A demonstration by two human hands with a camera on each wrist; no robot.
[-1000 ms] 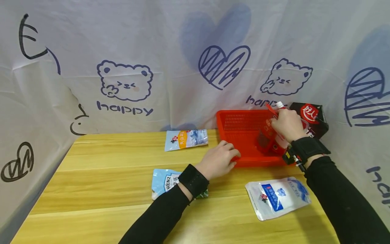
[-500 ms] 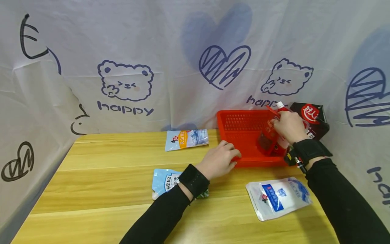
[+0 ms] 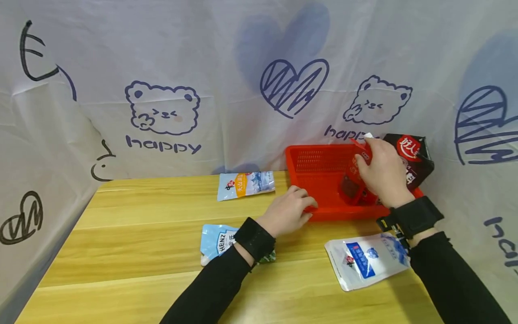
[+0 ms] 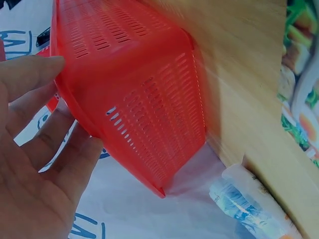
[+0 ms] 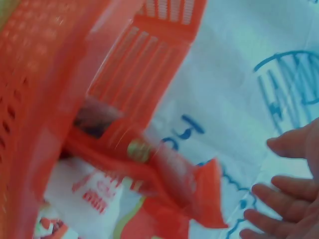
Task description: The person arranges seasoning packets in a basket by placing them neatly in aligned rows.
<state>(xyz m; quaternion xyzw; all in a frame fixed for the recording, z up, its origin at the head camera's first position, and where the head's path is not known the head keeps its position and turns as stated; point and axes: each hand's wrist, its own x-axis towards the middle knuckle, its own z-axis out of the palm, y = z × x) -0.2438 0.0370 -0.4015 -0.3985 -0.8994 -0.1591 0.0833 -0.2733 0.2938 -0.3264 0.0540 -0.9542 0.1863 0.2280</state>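
Observation:
My left hand (image 3: 289, 211) grips the near-left rim of a red plastic basket (image 3: 323, 213). In the left wrist view, thumb and fingers lie on both sides of the basket's rim (image 4: 75, 102). Over the basket's right end, my right hand (image 3: 384, 173) has its fingers spread. The right wrist view shows that hand (image 5: 291, 194) apart from a red pouch (image 5: 149, 157) with a clear window, which stands in the basket. Beside it is a red-and-white pouch (image 5: 99, 194), mostly hidden by my hand in the head view.
A black box (image 3: 417, 157) stands at the basket's right end. On the wooden table (image 3: 141, 247) lie a blue-and-orange bag (image 3: 246, 184), a light-blue Heinz pouch (image 3: 216, 243) partly under my left arm, and a white-and-blue bag (image 3: 364, 261). Cloth walls (image 3: 234, 135) enclose the table.
My right hand has let go of the pouches and its fingers have spread. The pouches stay in the basket. My left hand keeps its place on the rim.

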